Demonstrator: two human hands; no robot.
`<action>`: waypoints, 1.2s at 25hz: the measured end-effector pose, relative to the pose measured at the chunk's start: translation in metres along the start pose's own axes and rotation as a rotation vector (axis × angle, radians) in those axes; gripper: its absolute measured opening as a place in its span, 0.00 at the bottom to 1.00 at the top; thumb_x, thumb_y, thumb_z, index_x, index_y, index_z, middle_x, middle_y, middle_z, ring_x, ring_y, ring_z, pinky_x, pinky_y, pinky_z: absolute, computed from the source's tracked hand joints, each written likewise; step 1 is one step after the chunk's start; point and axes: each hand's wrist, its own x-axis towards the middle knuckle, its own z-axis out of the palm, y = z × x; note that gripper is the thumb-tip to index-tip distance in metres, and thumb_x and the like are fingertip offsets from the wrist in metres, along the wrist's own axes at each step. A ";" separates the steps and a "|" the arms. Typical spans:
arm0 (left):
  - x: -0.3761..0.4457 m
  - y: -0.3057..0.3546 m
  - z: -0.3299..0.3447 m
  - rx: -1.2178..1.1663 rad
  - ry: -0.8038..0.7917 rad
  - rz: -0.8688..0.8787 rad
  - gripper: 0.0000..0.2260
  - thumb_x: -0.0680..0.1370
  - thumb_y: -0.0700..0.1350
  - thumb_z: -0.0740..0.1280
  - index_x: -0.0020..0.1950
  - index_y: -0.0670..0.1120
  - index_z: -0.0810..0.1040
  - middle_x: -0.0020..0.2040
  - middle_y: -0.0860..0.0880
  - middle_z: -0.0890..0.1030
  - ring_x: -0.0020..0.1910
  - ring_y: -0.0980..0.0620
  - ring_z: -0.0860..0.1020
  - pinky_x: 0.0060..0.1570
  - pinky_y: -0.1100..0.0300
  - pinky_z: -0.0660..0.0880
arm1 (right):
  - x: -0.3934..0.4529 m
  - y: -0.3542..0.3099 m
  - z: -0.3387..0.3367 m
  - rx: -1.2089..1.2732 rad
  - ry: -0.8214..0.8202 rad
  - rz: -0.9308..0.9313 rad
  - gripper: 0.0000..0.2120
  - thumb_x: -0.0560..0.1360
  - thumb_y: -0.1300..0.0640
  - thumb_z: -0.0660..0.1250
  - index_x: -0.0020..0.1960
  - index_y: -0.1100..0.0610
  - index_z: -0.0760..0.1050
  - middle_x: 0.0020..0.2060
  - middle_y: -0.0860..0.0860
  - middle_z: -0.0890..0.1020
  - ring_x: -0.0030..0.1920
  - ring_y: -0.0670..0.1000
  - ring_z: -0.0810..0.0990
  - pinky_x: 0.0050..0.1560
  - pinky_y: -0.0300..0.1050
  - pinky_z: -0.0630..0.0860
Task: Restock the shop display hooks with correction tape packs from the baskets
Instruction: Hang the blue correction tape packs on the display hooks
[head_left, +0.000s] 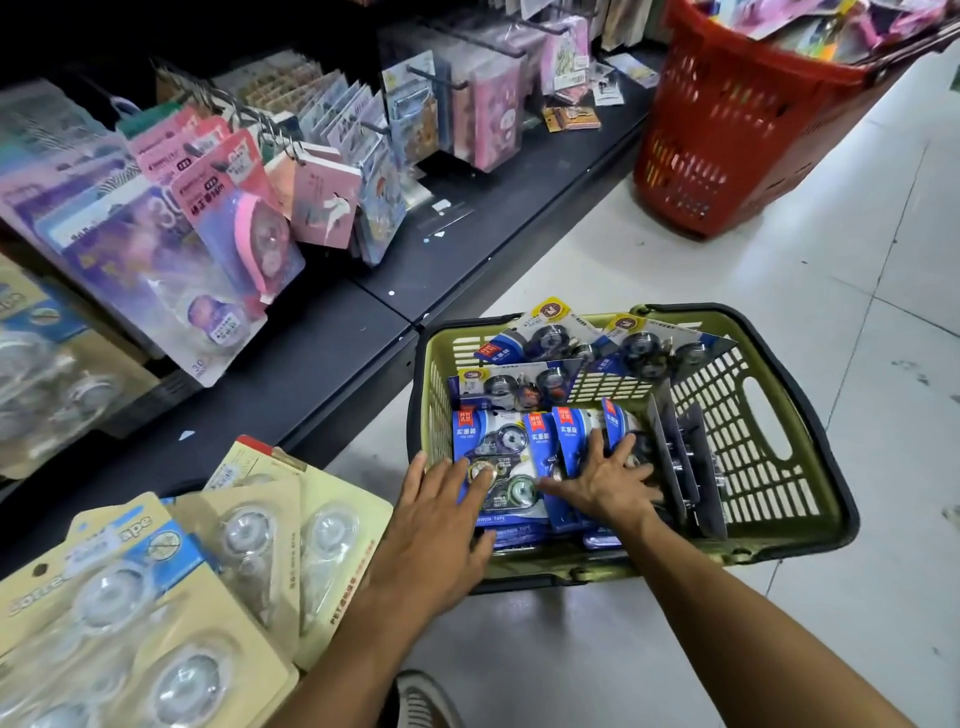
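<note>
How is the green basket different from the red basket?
The green basket is low and wide, while the red basket is tall and deep. The green basket sits close, with both hands, left hand and right hand, reaching into its blue correction tape packs; the red basket stands farther off, untouched. The red basket is heaped to the brim; the green basket shows bare wall. Both are slotted plastic, standing on the floor.

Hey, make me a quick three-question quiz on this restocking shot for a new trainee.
1. True or false: both hands are inside the red basket.
2. Which colour are the correction tape packs under the hands: A pink, B blue, C cream?
3. Fill in: the green basket stands on the ____.

Key: 1 false, the left hand and right hand lie flat on packs in the green basket; 2 B; 3 floor.
</note>
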 end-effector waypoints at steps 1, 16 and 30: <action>0.001 0.000 0.002 -0.018 0.019 0.000 0.31 0.83 0.61 0.53 0.83 0.52 0.53 0.82 0.46 0.60 0.81 0.47 0.56 0.76 0.47 0.32 | 0.000 -0.002 0.002 -0.036 -0.010 0.004 0.62 0.65 0.23 0.66 0.80 0.48 0.31 0.79 0.61 0.35 0.77 0.73 0.49 0.69 0.75 0.60; 0.001 0.003 0.002 0.017 0.038 0.000 0.29 0.79 0.59 0.62 0.78 0.50 0.69 0.71 0.46 0.75 0.73 0.47 0.71 0.77 0.45 0.40 | 0.006 0.003 0.001 0.038 -0.009 -0.018 0.66 0.61 0.22 0.69 0.79 0.47 0.28 0.78 0.63 0.34 0.78 0.72 0.45 0.72 0.76 0.52; 0.003 0.011 -0.009 -0.008 -0.069 -0.041 0.34 0.83 0.64 0.50 0.83 0.53 0.39 0.84 0.45 0.47 0.83 0.44 0.43 0.78 0.44 0.31 | 0.003 -0.006 0.010 -0.109 -0.037 -0.113 0.69 0.60 0.26 0.74 0.77 0.45 0.25 0.75 0.56 0.24 0.76 0.75 0.39 0.70 0.77 0.54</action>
